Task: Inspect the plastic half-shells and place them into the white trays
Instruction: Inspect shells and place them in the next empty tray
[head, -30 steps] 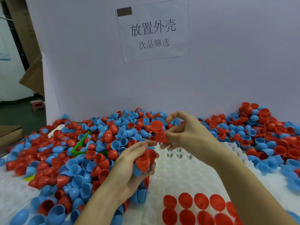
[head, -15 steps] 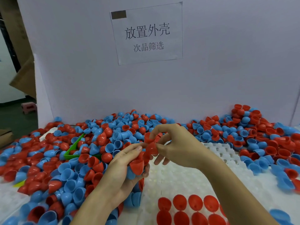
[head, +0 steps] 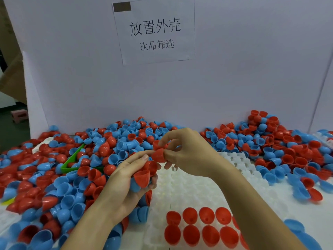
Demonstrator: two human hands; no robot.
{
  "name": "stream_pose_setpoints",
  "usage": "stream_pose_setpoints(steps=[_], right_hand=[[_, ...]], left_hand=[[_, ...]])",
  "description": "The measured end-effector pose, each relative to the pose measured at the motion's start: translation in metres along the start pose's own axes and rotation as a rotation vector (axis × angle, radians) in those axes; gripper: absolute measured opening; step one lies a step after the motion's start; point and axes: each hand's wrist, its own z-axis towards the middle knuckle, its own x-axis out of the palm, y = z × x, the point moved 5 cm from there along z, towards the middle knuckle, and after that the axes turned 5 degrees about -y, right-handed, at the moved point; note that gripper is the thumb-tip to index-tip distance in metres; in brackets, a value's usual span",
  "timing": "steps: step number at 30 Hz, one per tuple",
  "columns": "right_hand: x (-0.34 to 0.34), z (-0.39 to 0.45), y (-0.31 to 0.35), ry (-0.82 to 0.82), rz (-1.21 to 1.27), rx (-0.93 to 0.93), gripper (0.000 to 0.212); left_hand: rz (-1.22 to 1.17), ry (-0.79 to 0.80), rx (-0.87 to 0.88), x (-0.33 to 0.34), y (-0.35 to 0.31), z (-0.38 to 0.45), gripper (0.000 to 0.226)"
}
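Nearest, the white moulded plastic tray [head: 194, 188] with its rows of egg-shaped pockets — two rows of red plastic half-shells [head: 191, 233] already seated, domes up. Above it, the left hand [head: 126, 184] cups a clutch of red and blue half-shells [head: 142, 176], while the right hand [head: 189, 156] pinches a single red half-shell [head: 158, 155] at its rim; best to turn it for cracks before pressing it, dome up, into the next free pocket beside the seated rows. Beyond — the loose heap of red and blue plastic half-shells [head: 126, 141], a green plastic scoop [head: 72, 159] half-buried, the white backboard with its paper sign [head: 155, 31].

White table [head: 10, 216] under red and blue half-shells [head: 59, 192] (heaped) and white trays [head: 194, 188]
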Motion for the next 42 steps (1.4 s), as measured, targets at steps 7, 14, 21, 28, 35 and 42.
stream_pose_setpoints(steps=[7,14,21,28,35,42], right_hand=[[-0.012,-0.003,0.004,-0.027,-0.015,-0.012,0.010],[-0.015,-0.017,0.022,0.104,-0.043,-0.030,0.013],[-0.001,-0.033,0.041,0.294,-0.163,-0.052,0.018],[0.024,-0.045,0.047,0.393,-0.274,-0.063,0.014],[0.034,-0.049,0.042,0.418,-0.371,-0.046,0.013],[0.059,-0.052,0.033,0.453,-0.650,-0.040,0.020]], left_hand=[[-0.040,-0.054,0.048,-0.014,-0.007,0.004,0.030],[-0.116,-0.078,0.056,-0.027,-0.010,0.009,0.032],[-0.123,-0.089,0.078,-0.034,-0.012,0.012,0.030],[-0.133,-0.104,0.086,-0.035,-0.015,0.014,0.029],[-0.135,-0.128,0.080,-0.034,-0.018,0.009,0.019],[-0.122,-0.152,0.082,-0.034,-0.017,0.008,0.023]])
